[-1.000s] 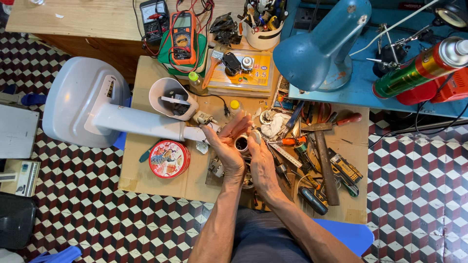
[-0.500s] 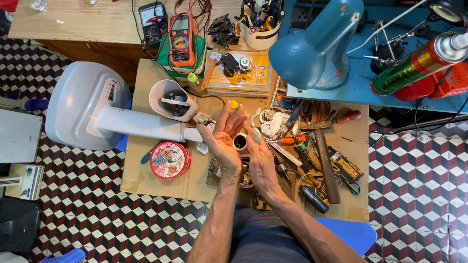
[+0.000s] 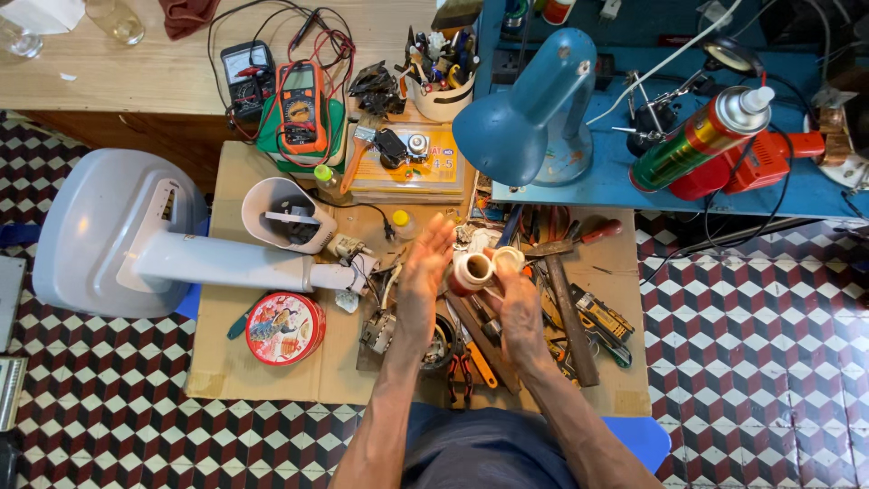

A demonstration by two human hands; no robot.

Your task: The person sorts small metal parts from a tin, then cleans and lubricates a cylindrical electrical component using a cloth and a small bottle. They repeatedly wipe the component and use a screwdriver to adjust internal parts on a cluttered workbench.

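Note:
My right hand (image 3: 523, 312) is closed on a small hollow roll (image 3: 472, 270), white at the end and reddish-brown on the side, with a second white ring (image 3: 507, 260) beside it at the fingertips. My left hand (image 3: 424, 282) is held flat and upright with straight, spread fingers, its palm against the left side of the roll. Both hands hover over the cluttered middle of a cardboard-covered table (image 3: 272, 380).
A grey-white fan stand (image 3: 118, 235) lies at the left with its motor housing (image 3: 285, 215) near my left hand. Around them lie a red round tin (image 3: 285, 328), a hammer (image 3: 566, 308), pliers (image 3: 462, 362), a multimeter (image 3: 303, 107), a blue desk lamp (image 3: 534, 118) and a spray can (image 3: 697, 140).
My left hand, earlier wrapped around the reddish roll, has opened and now stands flat beside it. The roll has risen slightly toward the lamp, its hollow end now showing.

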